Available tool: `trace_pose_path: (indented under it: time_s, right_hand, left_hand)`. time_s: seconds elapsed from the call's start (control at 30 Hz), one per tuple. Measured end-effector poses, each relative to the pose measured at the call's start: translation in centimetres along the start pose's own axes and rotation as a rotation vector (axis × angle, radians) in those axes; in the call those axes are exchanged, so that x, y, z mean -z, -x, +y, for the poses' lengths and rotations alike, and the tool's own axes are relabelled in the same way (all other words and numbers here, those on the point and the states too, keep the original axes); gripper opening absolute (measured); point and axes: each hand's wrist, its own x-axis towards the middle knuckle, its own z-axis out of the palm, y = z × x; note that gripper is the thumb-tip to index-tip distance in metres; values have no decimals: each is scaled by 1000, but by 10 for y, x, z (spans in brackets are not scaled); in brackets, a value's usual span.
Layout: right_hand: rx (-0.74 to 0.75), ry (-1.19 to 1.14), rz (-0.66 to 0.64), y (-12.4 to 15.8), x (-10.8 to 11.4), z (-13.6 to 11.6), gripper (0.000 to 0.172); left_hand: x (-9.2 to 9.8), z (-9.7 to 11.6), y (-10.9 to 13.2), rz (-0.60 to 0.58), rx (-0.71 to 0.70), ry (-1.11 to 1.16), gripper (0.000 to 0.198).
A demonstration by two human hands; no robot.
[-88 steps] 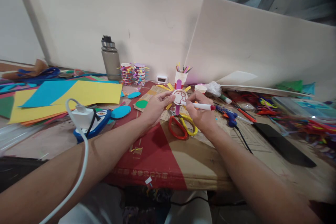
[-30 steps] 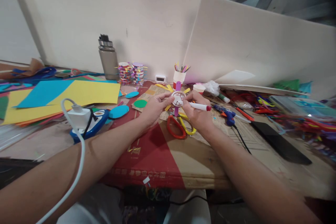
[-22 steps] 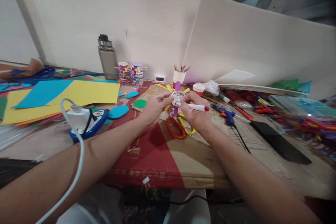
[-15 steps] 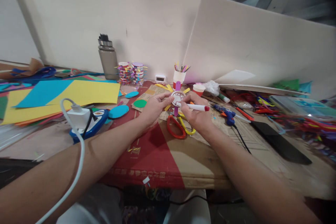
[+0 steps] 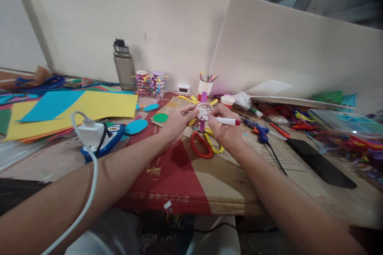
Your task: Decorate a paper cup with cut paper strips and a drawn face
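Observation:
A white paper disc (image 5: 204,109) with dark red lines drawn on it is pinched between the thumb and fingers of my left hand (image 5: 176,123). Purple strips (image 5: 204,97) stick out above and below the disc, and yellow strips lie around it. My right hand (image 5: 226,129) grips a white marker (image 5: 224,120) with a red end, its tip at the disc's lower right. Just beneath both hands lie scissors with one red handle (image 5: 201,144) and one yellow handle; their blades are mostly hidden.
Left are coloured paper sheets (image 5: 104,103), a blue power strip (image 5: 103,143) and a bottle (image 5: 124,67). Two decorated cup stacks (image 5: 143,83) and a cup of pencils (image 5: 205,87) stand behind. To the right lie a glue gun (image 5: 260,131) and a black phone (image 5: 320,163). A white cable crosses my left forearm.
The disc has turned slightly in my left hand, and the drawn lines show at a different angle. Both hands keep their grips, with the marker tip still at the disc.

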Motion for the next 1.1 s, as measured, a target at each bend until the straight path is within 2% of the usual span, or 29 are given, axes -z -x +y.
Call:
trace_pose_path:
  time_s: [1.1]
  right_hand:
    - [49,10,69,0,-1,2,15]
  left_hand:
    - [-1,1,1,-9,-17,1,38]
